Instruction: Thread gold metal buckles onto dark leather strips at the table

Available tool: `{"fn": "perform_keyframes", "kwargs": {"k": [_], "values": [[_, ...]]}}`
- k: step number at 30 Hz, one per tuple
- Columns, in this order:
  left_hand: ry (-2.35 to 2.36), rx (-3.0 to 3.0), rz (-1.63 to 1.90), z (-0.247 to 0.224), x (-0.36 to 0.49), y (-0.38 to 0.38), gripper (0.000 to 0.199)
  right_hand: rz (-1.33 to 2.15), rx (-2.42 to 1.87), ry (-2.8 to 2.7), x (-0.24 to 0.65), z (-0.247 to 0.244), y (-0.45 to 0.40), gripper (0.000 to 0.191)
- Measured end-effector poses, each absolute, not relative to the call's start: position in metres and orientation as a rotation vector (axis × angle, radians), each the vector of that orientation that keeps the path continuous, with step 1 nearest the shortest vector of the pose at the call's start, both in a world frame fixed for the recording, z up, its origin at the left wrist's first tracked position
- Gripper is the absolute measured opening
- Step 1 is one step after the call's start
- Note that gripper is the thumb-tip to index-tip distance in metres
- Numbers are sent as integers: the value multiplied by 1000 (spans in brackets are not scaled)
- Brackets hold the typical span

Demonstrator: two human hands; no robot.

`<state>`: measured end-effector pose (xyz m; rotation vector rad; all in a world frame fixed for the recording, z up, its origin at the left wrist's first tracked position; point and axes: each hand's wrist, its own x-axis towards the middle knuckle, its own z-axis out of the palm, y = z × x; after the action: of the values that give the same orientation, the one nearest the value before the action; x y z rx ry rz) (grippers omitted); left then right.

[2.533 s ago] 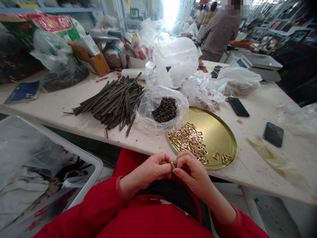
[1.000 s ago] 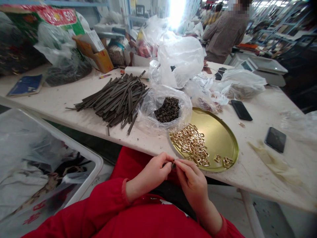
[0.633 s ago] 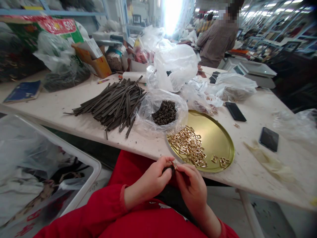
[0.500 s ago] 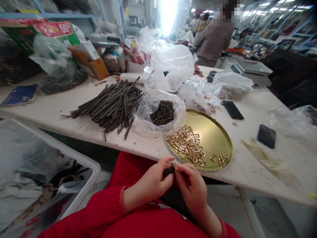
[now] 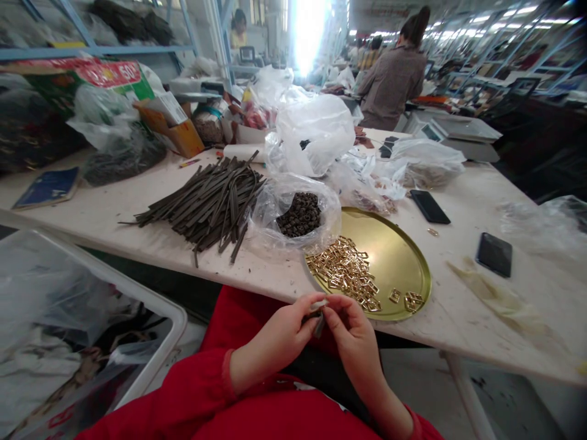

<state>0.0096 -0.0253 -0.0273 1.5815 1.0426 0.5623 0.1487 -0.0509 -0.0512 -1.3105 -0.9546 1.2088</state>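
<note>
My left hand (image 5: 288, 327) and my right hand (image 5: 351, 327) meet in front of my body, just off the table's front edge. Both are closed, thumbs and fingers pinching a short dark strap (image 5: 319, 325) whose end hangs between them. Fingers cover most of the strap, so whether a buckle is on it cannot be made out. Right beyond my hands is a round gold tray (image 5: 389, 244), bearing a heap of small gold buckles (image 5: 346, 269). A clear plastic bag (image 5: 263, 211) of small dark loops (image 5: 300, 215) stands beside the tray, left of it.
Dark strips (image 5: 211, 198) lie in a pile on the table (image 5: 270, 275). Two phones (image 5: 430, 206) are at the right, near a single buckle (image 5: 432, 232). Plastic bags (image 5: 316, 134) crowd the back. A white bin (image 5: 177, 311) stands at lower left. Another person (image 5: 394, 79) stands beyond the table.
My fingers have shifted on the strap, and its end now hangs down between my hands. A gold glint at the right fingertips is no longer visible. The view has tilted slightly upward.
</note>
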Motion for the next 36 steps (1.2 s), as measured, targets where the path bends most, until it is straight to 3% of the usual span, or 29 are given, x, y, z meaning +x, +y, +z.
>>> {"fn": "perform_keyframes", "kwargs": {"k": [7,13,16,22,24,30,36], "values": [[866,1609,533,-17,7,-23,33,1737,-1078,-506,148,-51,-38,38],[882,1419,602,-19,-2,-5,17,1774,-1125,-621,142,-49,-19,34],[943,1393,593,-21,-11,10,17,1565,-1262,-1032,148,-49,15,29],[1064,1285,699,-42,-20,37,21,529,-1521,-1796,155,-48,133,19],[1074,1246,725,-50,-22,43,23,345,-1592,-1953,150,-51,164,16],[1103,1245,729,-59,-29,51,24,271,-1647,-2036,142,-63,198,13],[1126,1321,783,-45,-29,52,25,307,-1584,-1962,144,-43,167,8]]}}
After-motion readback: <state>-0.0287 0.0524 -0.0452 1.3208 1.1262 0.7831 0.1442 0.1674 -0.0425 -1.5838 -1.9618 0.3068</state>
